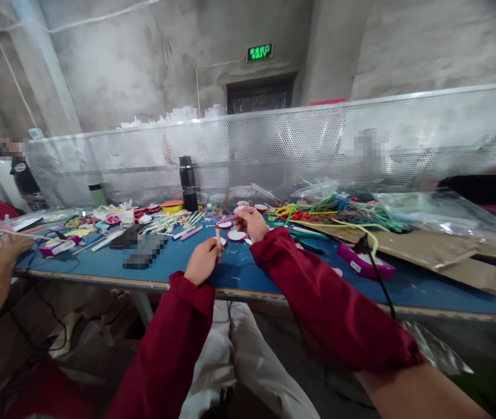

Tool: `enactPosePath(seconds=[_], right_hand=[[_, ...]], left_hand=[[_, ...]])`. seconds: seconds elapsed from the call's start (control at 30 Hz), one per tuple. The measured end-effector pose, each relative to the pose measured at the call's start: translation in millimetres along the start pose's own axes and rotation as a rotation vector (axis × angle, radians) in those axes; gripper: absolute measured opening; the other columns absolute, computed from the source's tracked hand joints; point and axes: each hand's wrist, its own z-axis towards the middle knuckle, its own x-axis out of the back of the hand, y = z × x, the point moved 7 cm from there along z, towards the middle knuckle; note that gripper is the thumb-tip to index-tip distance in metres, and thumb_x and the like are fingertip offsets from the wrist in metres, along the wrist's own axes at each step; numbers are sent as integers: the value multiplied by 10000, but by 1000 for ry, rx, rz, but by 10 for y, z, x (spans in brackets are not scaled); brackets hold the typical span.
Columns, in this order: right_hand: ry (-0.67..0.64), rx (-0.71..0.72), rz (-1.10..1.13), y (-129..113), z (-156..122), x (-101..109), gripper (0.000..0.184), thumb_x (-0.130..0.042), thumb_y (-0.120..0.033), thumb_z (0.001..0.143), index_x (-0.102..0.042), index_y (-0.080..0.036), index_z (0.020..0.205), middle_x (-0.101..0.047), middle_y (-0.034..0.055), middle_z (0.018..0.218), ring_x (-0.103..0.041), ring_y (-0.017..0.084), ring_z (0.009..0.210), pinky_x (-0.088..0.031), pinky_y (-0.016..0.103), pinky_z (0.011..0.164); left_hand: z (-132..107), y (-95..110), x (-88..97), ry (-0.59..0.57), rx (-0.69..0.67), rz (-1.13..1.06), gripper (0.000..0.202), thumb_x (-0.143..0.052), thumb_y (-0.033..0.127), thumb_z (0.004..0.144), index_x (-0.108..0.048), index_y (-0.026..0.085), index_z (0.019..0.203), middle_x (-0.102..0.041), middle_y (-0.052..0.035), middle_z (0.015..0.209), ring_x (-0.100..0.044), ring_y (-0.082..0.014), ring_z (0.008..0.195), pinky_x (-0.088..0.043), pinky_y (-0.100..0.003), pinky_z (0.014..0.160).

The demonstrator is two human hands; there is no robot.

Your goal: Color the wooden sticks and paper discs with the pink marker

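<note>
My left hand [203,260] is closed just above the front part of the blue table. A short peach-coloured stick [218,234] stands upright out of its fingers. Farther forward and to the right, my right hand [252,224] pinches a pink pen-like stick [227,220] that points left, its tip near the top of the peach stick. Whether the two touch I cannot tell. Beneath and between the hands lie small round white discs with red rims, one of them a disc [236,235] beside my right hand.
On the blue table [239,276] are a black bottle [188,185], a dark phone-like slab [145,251], a purple device [365,262] with a cable, and heaped coloured strands [357,210]. Cardboard [440,256] lies right. Another person's hand [9,250] is at far left. A perforated screen [269,151] stands behind.
</note>
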Motion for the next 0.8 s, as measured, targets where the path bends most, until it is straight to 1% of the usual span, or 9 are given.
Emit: enactPosePath(seconds=[0.1, 0.23, 0.4, 0.57, 0.7, 0.8], right_hand=[[17, 11, 11, -11, -6, 6, 279, -726, -429, 697, -526, -241, 747, -606, -41, 531, -492, 117, 426, -407, 257, 437], [-61, -16, -18, 7, -16, -55, 284, -726, -438, 692, -529, -238, 734, -613, -32, 540, -493, 115, 426, -414, 262, 446], [7, 12, -9, -28, -19, -7, 275, -723, -431, 689, -527, -248, 750, -602, -36, 538, -491, 126, 438, -409, 271, 444], [-60, -7, -23, -21, -28, -58, 291, -726, -444, 682, -528, -236, 727, -611, -26, 547, -490, 122, 437, -402, 268, 445], [-2, 14, 8, -38, -26, -15, 278, -725, -424, 685, -522, -241, 739, -603, -33, 528, -488, 124, 432, -396, 266, 443], [-24, -2, 1, -36, -32, -30, 278, -726, -424, 688, -525, -240, 745, -606, -37, 531, -494, 121, 426, -406, 267, 448]], left_hand=[[-3, 5, 2, 4, 7, 0, 185, -471, 324, 883, -584, 201, 805, -563, 27, 578, -510, -137, 579, -357, -249, 589], [-10, 29, 1, -5, -6, -4, 183, -470, 324, 884, -583, 201, 807, -560, 28, 578, -505, -138, 577, -358, -251, 593], [-13, 22, 3, -5, 4, -7, 167, -476, 307, 875, -582, 199, 805, -567, 25, 584, -513, -138, 577, -362, -252, 591], [-13, 10, 4, 1, -7, -12, 191, -477, 327, 891, -591, 194, 815, -567, 25, 581, -502, -132, 570, -349, -246, 575], [-8, -3, 1, -3, 2, -10, 190, -479, 330, 891, -589, 193, 817, -563, 30, 579, -497, -128, 566, -352, -244, 579], [-5, 2, 1, -2, -1, -17, 194, -478, 337, 892, -583, 191, 818, -559, 30, 573, -498, -130, 565, -357, -246, 586]])
